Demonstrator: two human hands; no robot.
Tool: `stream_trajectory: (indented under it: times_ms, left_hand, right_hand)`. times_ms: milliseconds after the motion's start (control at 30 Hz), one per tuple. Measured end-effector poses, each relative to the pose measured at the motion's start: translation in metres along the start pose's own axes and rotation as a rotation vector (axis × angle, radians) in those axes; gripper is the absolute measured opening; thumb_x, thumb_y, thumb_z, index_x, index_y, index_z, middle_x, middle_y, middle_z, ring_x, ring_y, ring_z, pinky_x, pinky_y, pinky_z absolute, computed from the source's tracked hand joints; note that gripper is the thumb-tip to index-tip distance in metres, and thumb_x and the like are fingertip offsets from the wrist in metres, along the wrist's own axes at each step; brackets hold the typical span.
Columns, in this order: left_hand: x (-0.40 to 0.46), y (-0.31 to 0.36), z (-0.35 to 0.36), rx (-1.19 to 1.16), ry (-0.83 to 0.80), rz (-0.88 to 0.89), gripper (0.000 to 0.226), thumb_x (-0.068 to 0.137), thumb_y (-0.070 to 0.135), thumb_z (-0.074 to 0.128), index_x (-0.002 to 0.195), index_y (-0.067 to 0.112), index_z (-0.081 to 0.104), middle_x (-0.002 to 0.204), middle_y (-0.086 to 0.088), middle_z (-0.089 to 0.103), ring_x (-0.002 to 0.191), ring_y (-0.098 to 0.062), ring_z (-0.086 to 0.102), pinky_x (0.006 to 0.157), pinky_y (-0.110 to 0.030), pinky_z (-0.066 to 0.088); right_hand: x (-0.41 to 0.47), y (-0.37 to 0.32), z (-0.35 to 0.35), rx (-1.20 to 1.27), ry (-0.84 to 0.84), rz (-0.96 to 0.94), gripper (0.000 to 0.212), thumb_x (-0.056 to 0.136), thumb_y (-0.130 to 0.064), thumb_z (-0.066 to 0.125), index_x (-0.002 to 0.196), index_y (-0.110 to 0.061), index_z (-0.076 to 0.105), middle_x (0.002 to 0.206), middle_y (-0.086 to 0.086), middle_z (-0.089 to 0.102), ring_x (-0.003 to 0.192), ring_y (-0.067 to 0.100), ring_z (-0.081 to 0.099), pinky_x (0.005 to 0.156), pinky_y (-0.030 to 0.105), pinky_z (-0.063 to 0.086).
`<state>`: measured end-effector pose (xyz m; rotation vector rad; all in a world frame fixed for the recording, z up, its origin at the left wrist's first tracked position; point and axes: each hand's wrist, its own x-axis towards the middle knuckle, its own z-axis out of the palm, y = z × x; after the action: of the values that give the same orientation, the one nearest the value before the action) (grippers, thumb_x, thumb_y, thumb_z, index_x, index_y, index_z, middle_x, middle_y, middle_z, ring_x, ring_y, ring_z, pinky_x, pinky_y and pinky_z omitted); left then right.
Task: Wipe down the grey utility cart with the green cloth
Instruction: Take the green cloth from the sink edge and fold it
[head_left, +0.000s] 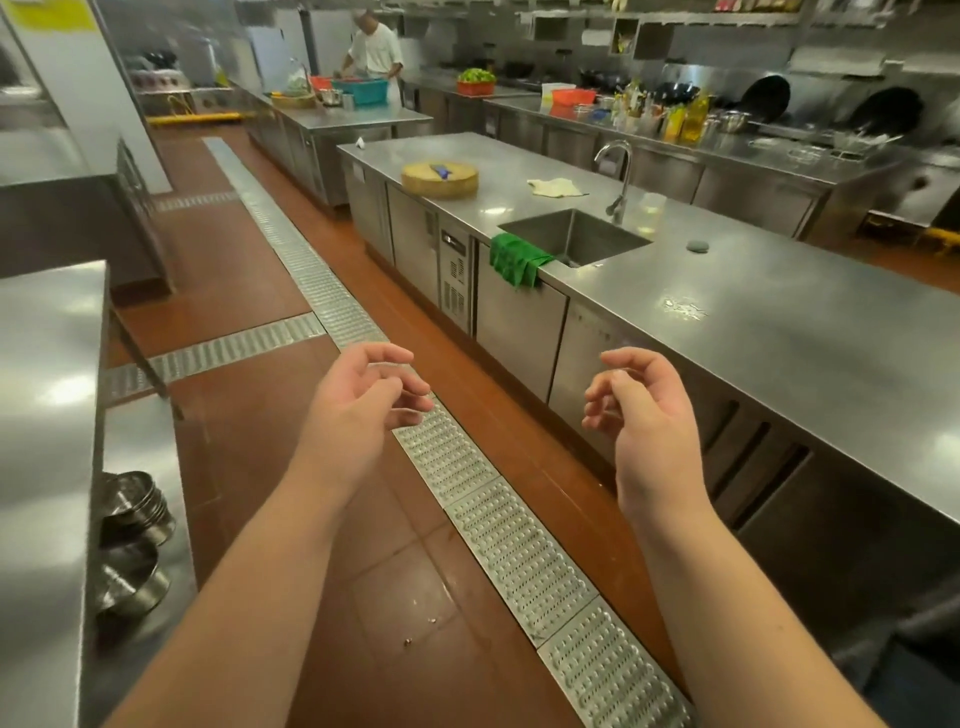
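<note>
Steel kitchen, red floor. Left hand (358, 400) and right hand (644, 415) empty, fingers (405, 387) loosely curled. Green cloth (517, 258) draped over desk (779, 332) edge beside sink (574, 236). No grey cart visible. Fetching step; next, reach and pinch cloth.

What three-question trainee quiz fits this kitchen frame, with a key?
1. True or false: the left hand already holds the green cloth.
2. The green cloth hangs over: A) the tap, B) the front edge of the counter by the sink, C) the chopping block.
3. What is the right hand holding?

Key: 1 false; 2 B; 3 nothing, both hands are empty with curled fingers.
</note>
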<state>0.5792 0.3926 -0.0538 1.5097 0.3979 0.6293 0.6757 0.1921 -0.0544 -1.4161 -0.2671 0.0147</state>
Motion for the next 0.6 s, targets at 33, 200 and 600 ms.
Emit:
stream_trajectory:
  times_ms: [33,200,600]
  left_hand:
    - [0.014,-0.004,0.004,0.008,-0.003,-0.011,0.027,0.094,-0.008,0.038,0.109,0.003,0.057,0.087,-0.015,0.065,0.077,-0.025,0.067,0.080,-0.047,0.054]
    - [0.090,-0.026,0.011,0.000,0.033,-0.048,0.030,0.094,-0.009,0.038,0.103,0.010,0.059,0.081,-0.008,0.066,0.075,-0.023,0.067,0.076,-0.042,0.054]
    - [0.362,-0.106,-0.020,-0.026,0.063,-0.093,0.029,0.093,-0.009,0.038,0.105,0.008,0.059,0.083,-0.011,0.066,0.075,-0.023,0.066,0.075,-0.043,0.054]
  right_hand:
    - [0.018,0.004,0.003,-0.001,0.001,0.005,0.022,0.097,-0.002,0.043,0.110,-0.009,0.059,0.076,0.002,0.059,0.071,0.019,0.052,0.071,0.035,0.049]
    - [0.093,0.034,0.026,-0.018,-0.014,0.045,0.021,0.096,-0.002,0.044,0.109,-0.008,0.059,0.076,0.003,0.059,0.069,0.016,0.053,0.069,0.032,0.049]
    - [0.316,0.135,0.168,-0.110,-0.068,0.074,0.020,0.094,-0.004,0.044,0.105,-0.013,0.060,0.076,0.002,0.059,0.069,0.016,0.054,0.068,0.035,0.050]
